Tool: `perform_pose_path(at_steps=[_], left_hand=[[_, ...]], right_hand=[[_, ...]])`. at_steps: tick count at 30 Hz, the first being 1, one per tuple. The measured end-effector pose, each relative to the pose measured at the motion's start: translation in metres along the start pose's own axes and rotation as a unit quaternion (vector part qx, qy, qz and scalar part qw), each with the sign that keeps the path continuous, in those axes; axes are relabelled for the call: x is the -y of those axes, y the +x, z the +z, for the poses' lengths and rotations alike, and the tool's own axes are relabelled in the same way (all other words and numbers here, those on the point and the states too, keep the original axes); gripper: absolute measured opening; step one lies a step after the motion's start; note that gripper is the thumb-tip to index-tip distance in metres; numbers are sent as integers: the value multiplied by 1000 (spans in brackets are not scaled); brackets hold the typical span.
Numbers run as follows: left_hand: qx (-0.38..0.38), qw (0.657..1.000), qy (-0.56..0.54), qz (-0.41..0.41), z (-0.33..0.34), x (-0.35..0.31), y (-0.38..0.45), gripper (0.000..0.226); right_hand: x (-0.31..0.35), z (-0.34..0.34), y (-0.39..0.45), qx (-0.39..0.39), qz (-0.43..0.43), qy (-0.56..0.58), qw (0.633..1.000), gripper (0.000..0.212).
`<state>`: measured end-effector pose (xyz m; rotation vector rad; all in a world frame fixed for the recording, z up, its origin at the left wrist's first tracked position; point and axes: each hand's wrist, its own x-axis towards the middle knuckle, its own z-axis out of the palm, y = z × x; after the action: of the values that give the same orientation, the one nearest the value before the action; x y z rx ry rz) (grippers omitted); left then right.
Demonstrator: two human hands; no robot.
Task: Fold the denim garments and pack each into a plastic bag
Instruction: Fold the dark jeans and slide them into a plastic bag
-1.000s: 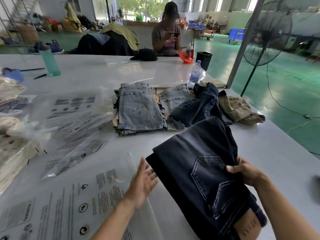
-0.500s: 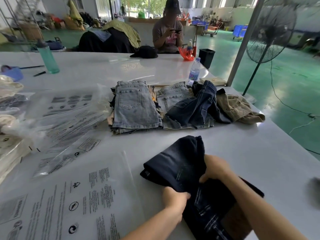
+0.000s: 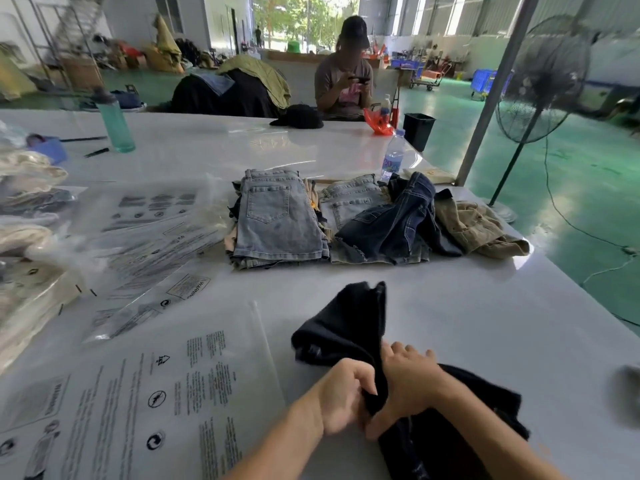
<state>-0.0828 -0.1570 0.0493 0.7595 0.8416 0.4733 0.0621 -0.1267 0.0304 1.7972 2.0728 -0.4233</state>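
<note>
This was a garment packing floor inside a large warehouse, with a green-painted floor (image 3: 571,174) and high windows along pale walls. A long white work table (image 3: 450,306) carried stacked denim shorts (image 3: 280,223), loose printed plastic bags (image 3: 156,393) and already bagged clothes (image 3: 27,296) at its left edge. Beyond it stood a pedestal fan (image 3: 543,88), heaps of clothing (image 3: 239,81), blue crates (image 3: 486,81) and a trolley (image 3: 431,76), with a capped person (image 3: 344,77) seated at the table's far side.
</note>
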Motion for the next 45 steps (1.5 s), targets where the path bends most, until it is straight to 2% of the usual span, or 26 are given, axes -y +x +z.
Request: perform_pose_path(at_steps=[1,2,4,5,6,7,8,9,10,11,12,14,16,17,21,24,27,29,31,34,35,36,38,40,43,45], left_hand=[[-25,997,68,16,-1,-4,-3,17],[-50,990,129,40,-3,-10,-4,32],[-71,981,170,57,-13,-19,2,71],[-94,976,182,70,-20,-22,3,70],[-172,958,205,101,-30,-21,4,53],[-293,908,283,102,-44,-17,6,35],[-401,825,393,65,-60,-12,8,31],[-461,747,480,10,-74,-4,6,45],[-483,699,525,-52,-87,6,4,61],[-497,675,539,-88,-98,16,3,68],[-504,666,541,-99,-105,25,1,66],[-498,660,556,-82,-113,35,-2,42],[-486,668,560,-61,-115,39,-5,28],[-479,684,547,-52,-117,39,-8,25],[-413,798,439,-2,-121,46,-22,16],[-361,832,420,31,-121,54,-29,28],[-329,863,380,54,-119,61,-31,17],[-318,850,416,53,-116,64,-31,15],[-334,819,464,47,-107,69,-29,11],[-382,773,506,20,-89,77,-27,30],[-393,768,506,27,-82,80,-26,34],[-400,766,500,54,-77,84,-24,32],[-394,761,506,100,-68,89,-23,12],[-386,760,515,90,-65,92,-22,22],[-395,761,510,68,-59,90,-26,23],[-395,780,477,84,-56,87,-29,44]], right_hand=[[6,9,2,-43,45,22,998,126],[9,15,4,-91,91,63,990,110],[6,18,8,-147,147,142,968,74],[1,17,11,-146,155,172,962,62],[-5,16,13,-137,157,199,958,54],[-10,14,13,-130,157,222,953,50],[-13,13,13,-131,156,239,949,49],[-15,13,14,-137,156,248,946,48],[-15,14,14,-144,154,249,945,48],[-15,14,14,-151,147,242,947,48],[-15,15,13,-155,135,230,951,49],[-17,18,13,-160,93,204,961,54],[-21,19,12,-160,45,184,969,59],[-22,20,11,-162,27,178,970,61],[-25,24,5,-162,-1,204,965,62],[-37,25,-4,-170,-18,278,945,59],[-51,15,-19,-178,-62,349,918,53],[-55,2,-30,-181,-100,345,916,56],[-52,-9,-38,-183,-128,300,928,53],[-41,-18,-43,-180,-156,160,958,39],[-38,-18,-43,-178,-166,114,963,36],[-34,-16,-43,-175,-176,83,965,35],[-32,-10,-41,-175,-188,56,965,44],[-32,-6,-39,-181,-190,35,964,47],[-30,-1,-36,-201,-182,-9,962,49],[-24,1,-34,-215,-175,-46,960,49]])
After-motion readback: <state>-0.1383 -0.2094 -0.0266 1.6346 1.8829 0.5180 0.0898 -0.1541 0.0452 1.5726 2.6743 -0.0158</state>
